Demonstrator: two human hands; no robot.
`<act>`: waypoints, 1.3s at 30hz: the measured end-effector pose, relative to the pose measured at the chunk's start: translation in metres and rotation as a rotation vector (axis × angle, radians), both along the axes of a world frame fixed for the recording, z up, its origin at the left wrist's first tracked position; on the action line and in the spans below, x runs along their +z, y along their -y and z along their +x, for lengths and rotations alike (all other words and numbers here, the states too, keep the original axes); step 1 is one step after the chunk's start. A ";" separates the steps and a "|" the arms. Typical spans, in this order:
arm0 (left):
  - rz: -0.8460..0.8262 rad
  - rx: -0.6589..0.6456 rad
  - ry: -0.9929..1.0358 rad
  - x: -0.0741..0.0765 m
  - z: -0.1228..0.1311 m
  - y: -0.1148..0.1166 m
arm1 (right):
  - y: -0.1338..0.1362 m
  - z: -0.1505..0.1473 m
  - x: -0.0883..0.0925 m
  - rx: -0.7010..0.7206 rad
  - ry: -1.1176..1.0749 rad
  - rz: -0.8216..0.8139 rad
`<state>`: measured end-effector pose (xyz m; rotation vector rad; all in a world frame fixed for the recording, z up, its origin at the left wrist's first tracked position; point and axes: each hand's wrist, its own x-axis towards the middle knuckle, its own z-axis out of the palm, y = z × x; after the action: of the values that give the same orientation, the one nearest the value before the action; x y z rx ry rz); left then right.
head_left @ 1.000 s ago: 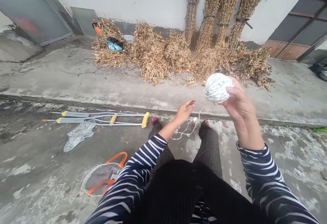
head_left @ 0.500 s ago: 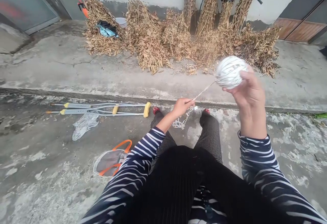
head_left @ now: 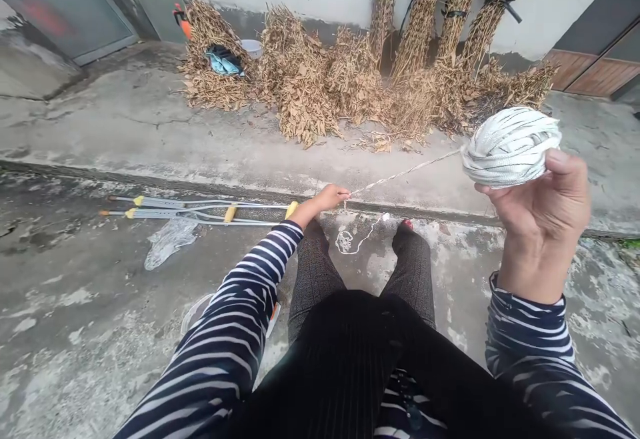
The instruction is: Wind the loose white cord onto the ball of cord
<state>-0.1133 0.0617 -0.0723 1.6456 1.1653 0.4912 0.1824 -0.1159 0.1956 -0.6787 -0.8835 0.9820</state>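
Observation:
My right hand (head_left: 545, 205) grips a large ball of white cord (head_left: 510, 147) with thin dark lines in it, held up at the right. From the ball's left side a stretch of cord (head_left: 407, 171) runs slanting down to my left hand (head_left: 330, 197), whose fingers are pinched on it. Below, a loose tangle of white cord (head_left: 345, 242) lies on the ground between my feet, with a line leading to a small white lump (head_left: 385, 217) near the step.
A pair of crutches (head_left: 210, 212) and a clear plastic bag (head_left: 170, 242) lie at left. Beyond the step edge (head_left: 250, 189), dried plant stalks (head_left: 310, 79) are heaped along the wall, with tied bundles (head_left: 417, 19) leaning upright. A dark and blue cloth (head_left: 224, 61) rests on one heap.
My hands have moved apart: the right with the ball to the right, the left to the left. The cord between them is longer. My left sleeve now covers most of the orange-handled bag.

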 end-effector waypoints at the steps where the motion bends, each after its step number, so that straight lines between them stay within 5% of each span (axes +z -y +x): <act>1: -0.024 0.010 0.002 0.001 0.005 -0.005 | 0.003 0.000 0.002 0.003 0.009 0.011; 5: -0.062 0.038 0.009 -0.007 0.023 -0.007 | 0.013 0.000 0.012 0.015 0.068 0.055; 11: -0.072 0.121 0.004 -0.020 0.031 0.027 | 0.018 -0.006 0.023 0.026 0.119 0.115; 14: -0.028 0.160 0.179 0.007 0.050 0.041 | 0.004 -0.010 0.009 0.109 0.173 -0.037; 20: 0.085 0.024 0.817 0.101 0.101 0.070 | -0.029 -0.019 -0.034 0.282 0.240 -0.333; 23: 0.092 0.024 0.843 0.118 0.119 0.079 | -0.033 -0.023 -0.044 0.355 0.255 -0.359; 30: 0.041 0.060 0.791 0.103 0.130 0.086 | -0.032 -0.027 -0.042 0.302 0.244 -0.284; 35: -0.037 -0.047 0.715 0.093 0.100 0.091 | -0.039 -0.014 -0.044 0.216 0.172 -0.329; 39: -0.166 -0.124 0.544 0.064 0.064 0.099 | -0.040 -0.002 -0.043 0.161 0.166 -0.303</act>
<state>-0.0491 -0.0371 -0.0079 1.3165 0.6763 0.6900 0.1805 -0.0759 0.1522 -0.9685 -0.9543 1.2314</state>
